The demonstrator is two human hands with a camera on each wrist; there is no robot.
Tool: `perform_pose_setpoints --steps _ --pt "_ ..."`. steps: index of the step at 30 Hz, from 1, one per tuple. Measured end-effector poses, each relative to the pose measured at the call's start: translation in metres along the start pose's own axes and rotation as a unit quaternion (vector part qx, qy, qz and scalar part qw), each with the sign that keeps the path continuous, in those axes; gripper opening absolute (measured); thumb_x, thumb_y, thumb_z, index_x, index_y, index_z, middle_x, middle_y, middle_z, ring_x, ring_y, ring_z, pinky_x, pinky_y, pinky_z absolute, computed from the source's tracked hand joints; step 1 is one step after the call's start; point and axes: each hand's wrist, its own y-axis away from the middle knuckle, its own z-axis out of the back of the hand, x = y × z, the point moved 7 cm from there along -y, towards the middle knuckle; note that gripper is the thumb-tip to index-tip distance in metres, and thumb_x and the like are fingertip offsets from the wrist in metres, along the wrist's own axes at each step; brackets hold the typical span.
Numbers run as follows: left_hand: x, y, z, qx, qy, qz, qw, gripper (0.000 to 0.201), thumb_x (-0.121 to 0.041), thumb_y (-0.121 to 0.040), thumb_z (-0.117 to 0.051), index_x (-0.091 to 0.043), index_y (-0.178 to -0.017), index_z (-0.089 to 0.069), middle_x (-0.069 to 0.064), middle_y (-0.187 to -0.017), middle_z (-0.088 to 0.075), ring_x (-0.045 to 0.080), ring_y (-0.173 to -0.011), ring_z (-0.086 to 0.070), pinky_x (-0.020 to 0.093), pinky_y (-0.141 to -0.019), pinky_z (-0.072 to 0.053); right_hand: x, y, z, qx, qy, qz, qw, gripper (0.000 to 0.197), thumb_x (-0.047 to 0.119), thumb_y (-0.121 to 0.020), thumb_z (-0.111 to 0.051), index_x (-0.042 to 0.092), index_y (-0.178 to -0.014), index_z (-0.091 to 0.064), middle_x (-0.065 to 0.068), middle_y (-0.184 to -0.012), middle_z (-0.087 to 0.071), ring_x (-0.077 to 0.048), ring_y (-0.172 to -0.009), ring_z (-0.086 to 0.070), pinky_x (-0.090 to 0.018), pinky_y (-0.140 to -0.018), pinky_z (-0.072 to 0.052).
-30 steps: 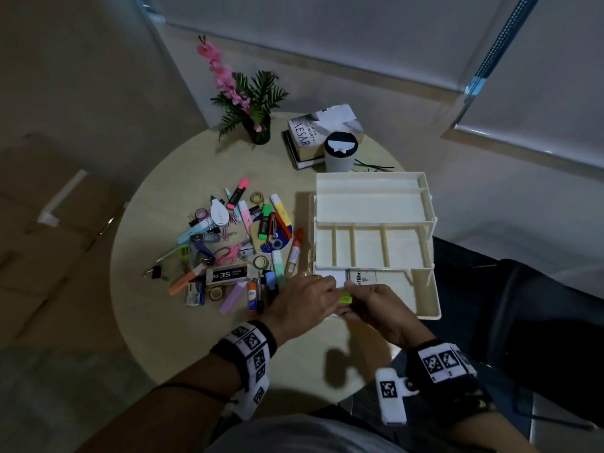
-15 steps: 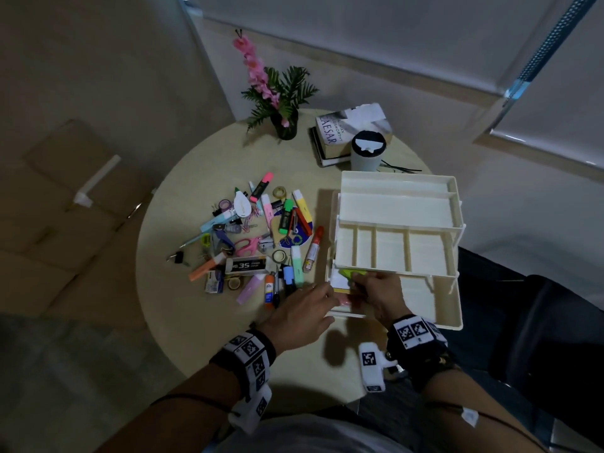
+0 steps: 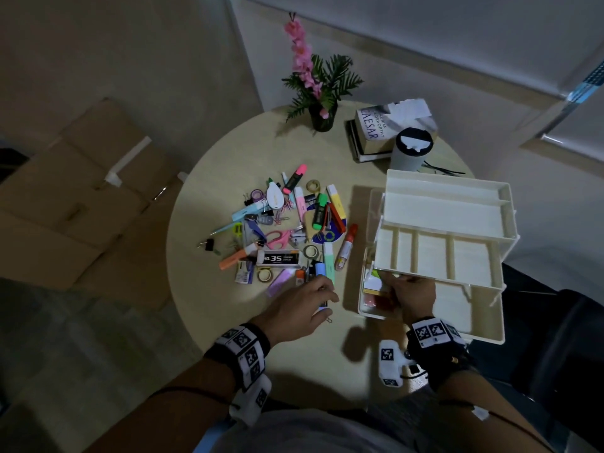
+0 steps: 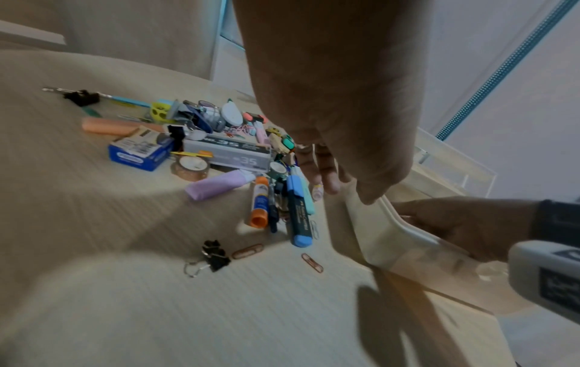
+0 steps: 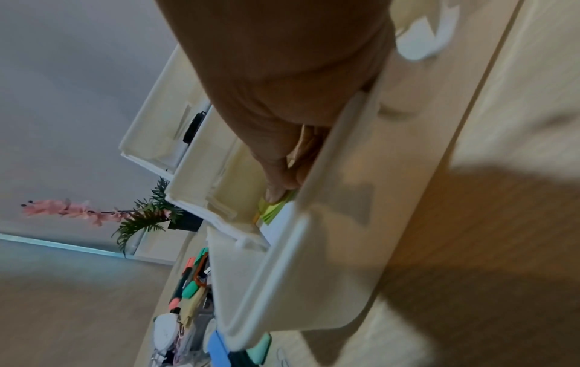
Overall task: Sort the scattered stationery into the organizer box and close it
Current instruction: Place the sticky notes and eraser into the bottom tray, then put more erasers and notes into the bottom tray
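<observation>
Pale round wooden table (image 3: 228,322) fills the head view, set in a dim room corner with grey walls, lowered window blinds and flattened cardboard boxes (image 3: 65,197) on the floor to my left. At the table's far edge stand a potted plant with a pink flower spike (image 3: 318,93), a stack of books topped by one titled "CAESAR" (image 3: 376,129), and a grey cylinder with a black lid (image 3: 410,153).

On my right sits the cream plastic organizer box (image 3: 457,308), open, with two trays stepped up and back over its base. The upper tray is one long trough; the lower tray is split by dividers into narrow slots. My right hand (image 3: 413,297) reaches under the lower tray into the base's left end, fingertips (image 5: 277,191) pressing on a green sticky-note pad (image 5: 276,209) there; I cannot tell whether they pinch it.

Left of the box lies the scattered stationery (image 3: 287,233): highlighters, pink scissors, tape rolls, binder clips, paper clips, a staple box marked "No. 35" (image 3: 277,258), a blue staple box (image 4: 141,151) and a glue stick (image 4: 260,202). My left hand (image 3: 302,308) hovers over the pile's near edge above a blue highlighter (image 4: 298,213), fingers relaxed and spread, holding nothing.
</observation>
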Motion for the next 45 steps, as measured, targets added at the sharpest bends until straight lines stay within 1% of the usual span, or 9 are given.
perform_pose_setpoints --steps 4,8,12,16,21,27,37,41,45 --pt "0.033 0.013 0.011 -0.012 0.011 0.031 0.999 0.023 -0.037 -0.102 -0.059 -0.026 -0.122 -0.068 -0.011 -0.122 -0.058 0.011 -0.113 -0.055 0.036 -0.107 -0.042 0.005 0.003 -0.004 0.017 0.058 0.047 0.997 0.048 0.045 -0.075 -0.09 0.005 -0.058 -0.069 -0.007 -0.057 -0.069 -0.033 -0.067 -0.072 -0.044 -0.065 -0.059" --pt "0.07 0.036 0.022 -0.012 0.069 0.091 0.993 0.022 -0.033 -0.104 -0.059 -0.027 -0.124 -0.067 -0.009 -0.122 -0.06 0.013 -0.098 -0.06 0.031 -0.085 -0.051 0.028 0.039 0.007 0.039 0.22 0.118 0.968 0.061 0.058 -0.091 -0.071 0.011 -0.053 -0.065 -0.004 -0.047 -0.062 -0.026 -0.055 -0.064 -0.034 -0.055 -0.045" --pt "0.115 0.064 0.031 -0.045 0.095 0.125 0.987 0.02 -0.032 -0.102 -0.062 -0.026 -0.119 -0.07 -0.01 -0.112 -0.063 0.008 -0.089 -0.06 0.032 -0.078 -0.054 0.058 0.093 0.007 0.003 0.32 0.243 0.916 0.038 0.045 -0.097 -0.069 0.027 -0.066 -0.057 0.007 -0.056 -0.058 -0.013 -0.053 -0.056 -0.029 -0.05 -0.042" --pt "0.158 0.089 0.035 -0.062 0.135 0.172 0.974 0.018 -0.031 -0.1 -0.064 -0.028 -0.116 -0.072 -0.014 -0.11 -0.067 0.007 -0.091 -0.064 0.035 -0.08 -0.058 0.085 0.129 -0.055 0.126 0.337 0.36 0.861 0.023 0.031 -0.093 -0.073 0.028 -0.076 -0.06 0.011 -0.059 -0.054 -0.004 -0.053 -0.052 -0.026 -0.049 -0.035" --pt "0.191 0.104 0.043 -0.075 0.159 0.187 0.966 0.016 -0.031 -0.098 -0.066 -0.032 -0.114 -0.071 -0.022 -0.103 -0.062 0.005 -0.085 -0.065 0.037 -0.078 -0.059 0.112 0.123 -0.156 0.208 0.334 0.411 0.823 0.022 0.014 -0.085 -0.08 0.015 -0.103 -0.067 0.003 -0.095 -0.058 -0.018 -0.081 -0.057 -0.03 -0.069 -0.044" --pt "0.219 0.113 0.06 -0.09 0.175 0.186 0.962 0.013 -0.028 -0.098 -0.069 -0.031 -0.11 -0.073 -0.02 -0.105 -0.064 0.006 -0.083 -0.065 0.036 -0.077 -0.059 0.092 0.097 -0.242 0.216 0.473 0.394 0.758 0.082 0.031 -0.075 -0.081 0.023 -0.151 -0.051 -0.006 -0.146 -0.055 -0.04 -0.128 -0.052 -0.048 -0.107 -0.043" --pt "0.247 0.103 0.076 -0.089 0.196 0.163 0.963 0.011 -0.024 -0.099 -0.067 -0.027 -0.109 -0.072 -0.014 -0.104 -0.067 0.004 -0.088 -0.064 0.037 -0.078 -0.059 0.114 0.124 -0.227 0.159 0.416 0.452 0.773 0.059 0.019 -0.079 -0.086 0.02 -0.134 -0.065 -0.003 -0.129 -0.064 -0.033 -0.109 -0.052 -0.051 -0.091 -0.046" --pt "0.234 0.07 0.082 -0.05 0.241 0.144 0.958 0.015 -0.03 -0.107 -0.053 -0.024 -0.107 -0.067 -0.006 -0.096 -0.07 0.009 -0.085 -0.066 0.043 -0.077 -0.057 0.123 0.144 -0.215 0.259 0.294 0.439 0.808 0.054 0.007 -0.08 -0.083 0.027 -0.125 -0.064 0.005 -0.121 -0.058 -0.019 -0.107 -0.054 -0.044 -0.09 -0.052" --pt "0.214 0.048 0.078 0.062 0.369 0.147 0.916 0.026 -0.049 -0.107 -0.05 -0.036 -0.116 -0.071 -0.012 -0.098 -0.072 0.005 -0.093 -0.069 0.028 -0.078 -0.053 0.133 0.166 -0.212 0.389 0.128 0.271 0.871 0.041 -0.008 -0.084 -0.079 0.013 -0.116 -0.064 0.001 -0.1 -0.076 -0.007 -0.089 -0.074 -0.017 -0.075 -0.054"
